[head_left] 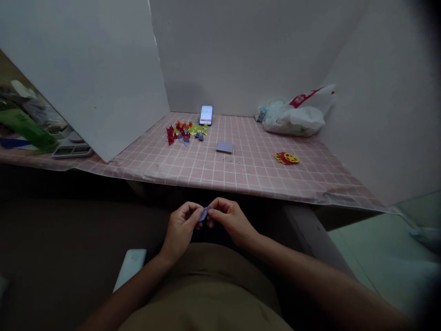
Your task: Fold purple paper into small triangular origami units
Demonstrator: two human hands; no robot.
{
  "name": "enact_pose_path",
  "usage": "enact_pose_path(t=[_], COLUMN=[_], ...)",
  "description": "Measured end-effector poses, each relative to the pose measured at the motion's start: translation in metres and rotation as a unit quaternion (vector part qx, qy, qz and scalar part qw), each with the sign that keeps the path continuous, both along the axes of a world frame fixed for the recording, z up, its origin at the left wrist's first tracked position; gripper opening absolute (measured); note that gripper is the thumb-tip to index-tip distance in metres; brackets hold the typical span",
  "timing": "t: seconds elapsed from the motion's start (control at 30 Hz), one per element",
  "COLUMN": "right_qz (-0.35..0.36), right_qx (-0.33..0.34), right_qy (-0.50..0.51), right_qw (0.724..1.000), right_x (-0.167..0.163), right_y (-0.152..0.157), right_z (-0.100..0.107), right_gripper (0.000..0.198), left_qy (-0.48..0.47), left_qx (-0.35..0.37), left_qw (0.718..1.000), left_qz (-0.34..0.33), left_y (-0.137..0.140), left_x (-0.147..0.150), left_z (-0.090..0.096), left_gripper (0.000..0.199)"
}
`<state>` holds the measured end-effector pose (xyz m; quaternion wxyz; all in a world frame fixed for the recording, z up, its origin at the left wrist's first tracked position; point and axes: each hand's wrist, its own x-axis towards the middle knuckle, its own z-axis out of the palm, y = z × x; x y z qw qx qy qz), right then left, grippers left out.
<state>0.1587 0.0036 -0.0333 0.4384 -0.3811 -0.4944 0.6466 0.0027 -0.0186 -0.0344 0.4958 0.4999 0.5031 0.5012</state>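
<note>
Between my two hands, held over my lap in front of the table edge, is a small piece of folded lilac paper (204,214). My left hand (182,225) pinches its left side with thumb and fingers. On the other side my right hand (230,220) grips the paper's right end between thumb and forefinger. Fingers cover part of the paper, so its full shape is hidden. A stack of lilac paper squares (224,147) lies on the table ahead. Farther back and to the left sits a pile of small folded paper pieces (182,131) in red, orange, yellow and lilac.
A lit phone (206,115) stands upright at the back. Yellow and red cut-out shapes (287,158) lie right, before a white plastic bag (296,118). White panels (103,69) wall the checked table (193,168). A scale (73,151) is outside, left; a white device (130,266) lies beside me.
</note>
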Motion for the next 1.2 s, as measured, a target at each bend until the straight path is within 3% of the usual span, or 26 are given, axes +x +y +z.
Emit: enact_pose_path(t=[0.33,0.77,1.2], right_qz=[-0.008,-0.003,0.003], right_qx=[0.027,0.035,0.044], right_qy=[0.001,-0.007,-0.035], right_qw=[1.0,0.999,0.998], right_x=[-0.0006,-0.0026,-0.0026], right_y=[0.001,-0.0006,-0.0028], right_z=[-0.0042,-0.0058,-0.0022], right_gripper=[0.009,0.009,0.01], left_qy=[-0.02,-0.041,-0.104], left_qx=[-0.036,-0.024,-0.056], left_qw=[0.999,0.999,0.993], left_qz=[-0.029,-0.011,0.009], left_y=[-0.0016,-0.0029,-0.0023], left_x=[0.0016,0.0028,0.0068], left_z=[0.0006,-0.0043,-0.0063], left_gripper=[0.022,0.025,0.021])
